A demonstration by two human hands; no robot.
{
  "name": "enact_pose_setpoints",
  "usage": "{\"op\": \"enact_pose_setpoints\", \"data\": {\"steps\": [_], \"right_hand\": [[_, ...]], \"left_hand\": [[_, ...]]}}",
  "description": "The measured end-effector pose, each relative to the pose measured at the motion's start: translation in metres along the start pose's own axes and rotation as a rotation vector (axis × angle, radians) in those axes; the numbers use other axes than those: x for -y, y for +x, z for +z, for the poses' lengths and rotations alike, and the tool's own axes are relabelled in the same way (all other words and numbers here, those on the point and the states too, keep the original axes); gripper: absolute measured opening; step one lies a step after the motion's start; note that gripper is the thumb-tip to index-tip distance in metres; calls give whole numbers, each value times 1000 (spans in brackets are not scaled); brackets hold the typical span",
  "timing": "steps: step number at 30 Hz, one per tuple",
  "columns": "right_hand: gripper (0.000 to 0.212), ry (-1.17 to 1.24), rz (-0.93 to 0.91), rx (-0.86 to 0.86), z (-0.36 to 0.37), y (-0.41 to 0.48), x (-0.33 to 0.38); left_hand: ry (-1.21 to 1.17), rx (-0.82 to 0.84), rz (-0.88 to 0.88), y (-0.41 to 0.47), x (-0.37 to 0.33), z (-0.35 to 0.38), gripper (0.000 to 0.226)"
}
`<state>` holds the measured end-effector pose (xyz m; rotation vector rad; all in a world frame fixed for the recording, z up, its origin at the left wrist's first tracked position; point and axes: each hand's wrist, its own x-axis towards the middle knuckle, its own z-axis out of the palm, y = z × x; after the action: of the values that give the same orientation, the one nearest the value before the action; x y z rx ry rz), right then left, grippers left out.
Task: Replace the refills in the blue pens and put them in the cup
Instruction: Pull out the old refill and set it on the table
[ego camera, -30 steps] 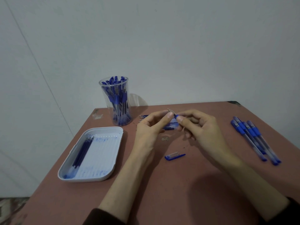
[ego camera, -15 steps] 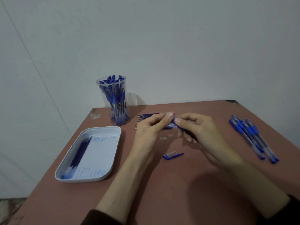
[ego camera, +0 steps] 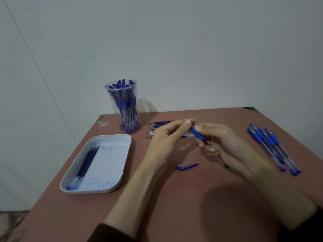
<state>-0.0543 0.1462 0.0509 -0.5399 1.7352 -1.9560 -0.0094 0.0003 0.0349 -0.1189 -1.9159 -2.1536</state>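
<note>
Over the middle of a reddish-brown table [ego camera: 174,206], two bare hands meet fingertip to fingertip. The right hand [ego camera: 225,145] has its fingers [ego camera: 201,128] closed around a blue pen [ego camera: 198,135] by its rubber grip, tip end pointing up and to the left, the clear barrel running down under the palm and showing again below it. The left hand [ego camera: 164,138] has thumb and forefinger pinched together at the pen's tip; whatever small part they hold is hidden by the fingertips.

Just below the hands, one blue pen cap [ego camera: 187,166] lies loose on the table. Behind the left hand lies a bundle of loose refills [ego camera: 157,125], metal tips pointing left; too overlapped to count.

At the right edge of the table, well apart from the hands, four capped blue pens [ego camera: 272,147] lie side by side, slanting the same way.

At the back left stands one clear plastic cup [ego camera: 125,105], upright and packed with blue pens, too many to count. In front of it, at the left, sits one white ridged tray [ego camera: 111,186], ink-stained, with about four dark refills [ego camera: 86,162] lying along its left side.
</note>
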Motion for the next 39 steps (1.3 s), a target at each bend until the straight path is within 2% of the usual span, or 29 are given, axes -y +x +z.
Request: {"op": "enact_pose_setpoints", "data": {"steps": [4,7,10,13,18,22,24,28,33,39], "right_hand": [[12,-102,-79,-244,-5,7,-2],[11,-112,-97,-327,-7,9,-4],[11,-120,-92,-345,-8,10,-6],[11,-128,-81,-353,-9,11,-6],[12,-140,-71,-352,-9,10,-7],[14,-195,-95,-350,-9,12,-10],[12,-342,-184,-364,-9,12,-13],[11,-697,-411,-351,-10,10,-17],[18,-924,-441,-334,-9,8,-21],[21,-967,-467,-362,-7,4,-16]], "left_hand": [[418,7,-77,-1,-4,-11,45],[811,215,-131,-6,-7,-24,48],[891,339,-178,-7,-8,-28,43],[963,394,-140,-4,-4,-30,36],[921,423,-123,-2,0,-31,16],[918,365,-97,-1,1,-30,15],[915,246,-67,1,4,-30,11],[810,25,-5,4,8,-32,18],[697,37,56,4,5,-29,40],[604,15,57,5,4,-26,18]]}}
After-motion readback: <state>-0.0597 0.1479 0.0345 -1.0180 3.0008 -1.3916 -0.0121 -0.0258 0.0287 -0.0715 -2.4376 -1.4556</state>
